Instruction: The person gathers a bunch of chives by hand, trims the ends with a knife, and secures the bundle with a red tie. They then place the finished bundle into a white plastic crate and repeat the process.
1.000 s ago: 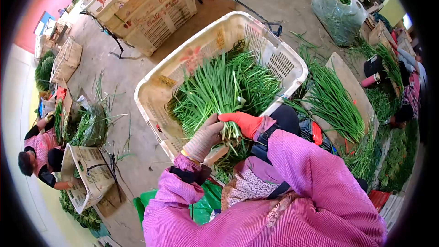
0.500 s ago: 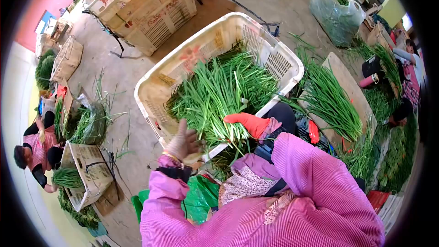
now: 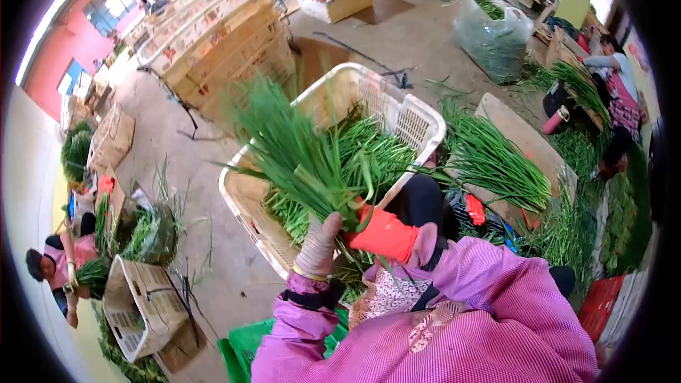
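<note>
Head view: bunch of green chives (image 3: 298, 152) raised over white crate (image 3: 245, 191).
Left hand (image 3: 317, 245): fingers closed around stems.
Right hand (image 3: 383, 234): fingers clasp base.
Handling: light, limp, bruisable; likely best gripped at the stem ends.

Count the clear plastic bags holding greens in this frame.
2: one clear bag stands on the floor top right, beyond the crate; another bag of greens sits far left near a co-worker. Others may be hidden.
</note>
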Action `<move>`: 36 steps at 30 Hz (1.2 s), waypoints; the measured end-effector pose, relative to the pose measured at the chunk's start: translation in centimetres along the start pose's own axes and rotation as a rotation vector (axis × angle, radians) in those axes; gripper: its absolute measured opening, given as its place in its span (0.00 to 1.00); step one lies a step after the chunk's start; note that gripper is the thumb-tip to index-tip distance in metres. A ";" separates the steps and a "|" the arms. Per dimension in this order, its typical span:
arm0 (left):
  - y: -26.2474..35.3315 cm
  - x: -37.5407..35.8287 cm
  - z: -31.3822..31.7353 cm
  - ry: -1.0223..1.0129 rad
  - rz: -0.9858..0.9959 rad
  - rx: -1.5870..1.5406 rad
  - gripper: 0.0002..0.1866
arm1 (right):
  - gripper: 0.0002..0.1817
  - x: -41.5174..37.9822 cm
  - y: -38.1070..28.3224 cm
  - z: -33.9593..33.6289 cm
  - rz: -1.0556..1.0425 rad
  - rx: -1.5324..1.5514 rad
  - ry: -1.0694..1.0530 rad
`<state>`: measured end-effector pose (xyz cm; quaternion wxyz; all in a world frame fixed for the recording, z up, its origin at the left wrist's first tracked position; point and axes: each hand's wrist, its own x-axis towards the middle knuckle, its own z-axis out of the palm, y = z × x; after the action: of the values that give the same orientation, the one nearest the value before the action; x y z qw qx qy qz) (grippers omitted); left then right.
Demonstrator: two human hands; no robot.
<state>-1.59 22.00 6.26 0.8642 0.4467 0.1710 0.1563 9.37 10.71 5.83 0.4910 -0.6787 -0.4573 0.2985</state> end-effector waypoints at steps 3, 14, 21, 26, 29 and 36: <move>-0.5 -0.5 2.4 0.124 -0.046 -0.025 0.32 | 0.31 -2.4 -1.6 0.5 -0.045 -0.380 0.183; -5.7 -0.9 9.4 -0.369 -0.145 -0.235 0.42 | 0.42 -16.0 -11.0 -6.1 0.158 -0.704 0.319; -9.4 -2.3 15.2 -0.457 -0.370 -0.265 0.40 | 0.38 -26.8 -9.5 -14.4 0.096 0.018 0.697; -11.4 -3.2 19.9 -0.734 -0.486 -0.132 0.45 | 0.51 -31.1 -1.9 -20.2 0.058 0.491 0.772; -13.2 -2.5 23.1 -0.937 -0.635 0.073 0.41 | 0.40 -30.9 -3.0 -19.7 -0.040 0.510 0.630; -17.4 1.6 29.0 -1.240 -0.324 0.758 0.18 | 0.30 -32.6 0.0 -20.2 0.015 0.421 0.915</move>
<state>14.50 -7.76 7.41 0.6010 0.6895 -0.2424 -0.3234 13.49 -27.01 11.28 0.7652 -0.6296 -0.1204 0.0596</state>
